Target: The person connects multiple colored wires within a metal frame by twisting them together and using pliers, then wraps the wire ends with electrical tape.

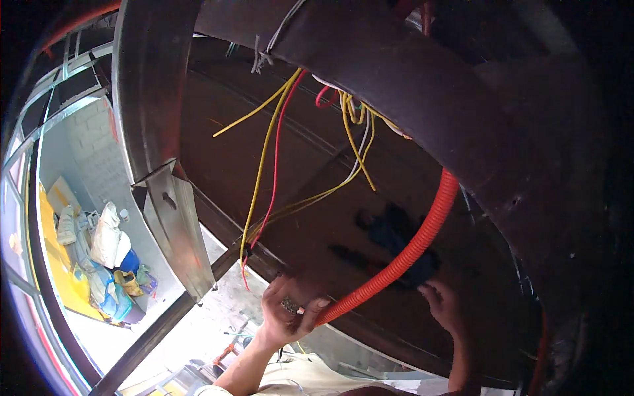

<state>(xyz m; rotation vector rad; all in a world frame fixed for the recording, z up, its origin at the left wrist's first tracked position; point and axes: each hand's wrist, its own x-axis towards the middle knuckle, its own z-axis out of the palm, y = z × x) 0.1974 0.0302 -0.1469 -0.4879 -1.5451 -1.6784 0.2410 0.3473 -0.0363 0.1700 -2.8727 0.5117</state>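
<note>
My left hand [288,310] is closed around the lower end of an orange corrugated conduit [404,254]. A small patterned, greyish piece shows between its fingers; I cannot make out what it is. From there the conduit curves up to the right, behind a dark beam [396,72]. My right hand [444,305] is raised in shadow right of the conduit, apart from it, fingers stretched upward with nothing visible in them. Beyond its fingertips is a dark blue shape [403,241], perhaps a reflection. Yellow wires [264,165] and a red wire [277,152] hang down above my left hand.
More yellow and white wires [356,132] dangle from the beam. A metal channel [178,218] comes down at left, with a dark bar [165,333] crossing below it. Far below lie white sacks [107,237] and bundled things on the floor. A brown panel [224,152] spans overhead.
</note>
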